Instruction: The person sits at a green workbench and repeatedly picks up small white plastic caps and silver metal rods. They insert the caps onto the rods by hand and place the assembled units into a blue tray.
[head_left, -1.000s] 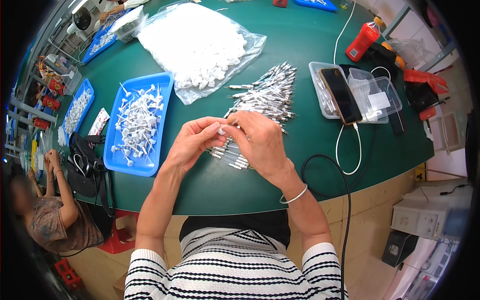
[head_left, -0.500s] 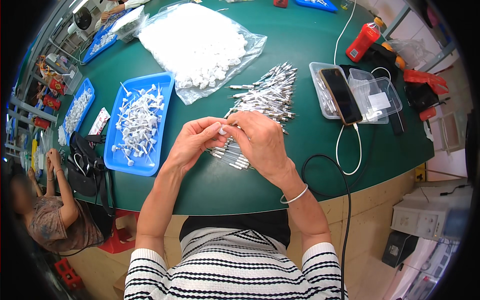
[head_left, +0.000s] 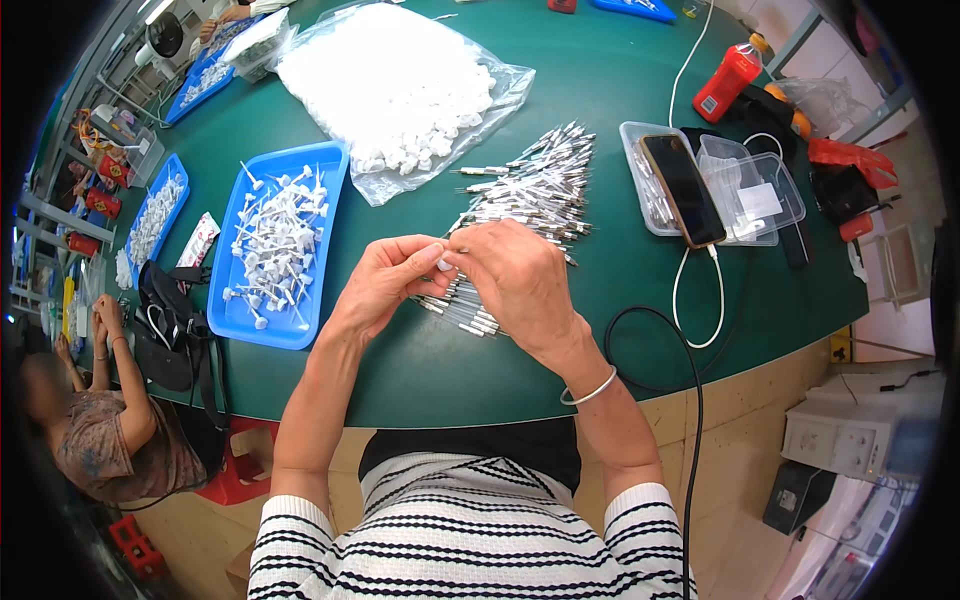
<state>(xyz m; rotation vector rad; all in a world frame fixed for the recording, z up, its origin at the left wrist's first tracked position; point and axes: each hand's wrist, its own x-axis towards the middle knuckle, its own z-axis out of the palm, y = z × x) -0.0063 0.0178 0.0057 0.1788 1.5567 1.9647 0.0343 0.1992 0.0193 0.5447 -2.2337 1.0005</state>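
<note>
Above the near part of the green table, my two hands meet at the fingertips. A small white plastic cap is pinched by my left hand, its thumb and fingers closed on it. My right hand is also closed, its thumb and forefinger pressed together against the cap; anything else inside that pinch is hidden. Just beyond and partly beneath my hands lies a heap of thin metal-and-clear rods. To the left, a blue tray holds many white caps with thin stems.
A clear plastic bag of white caps lies at the back. On the right are a phone on a clear plastic box, a white cable and a red bottle. Another person sits at left beside a black bag.
My hands stay together around the white cap, with only a very slight shift of the fingers. Nothing else has visibly moved.
</note>
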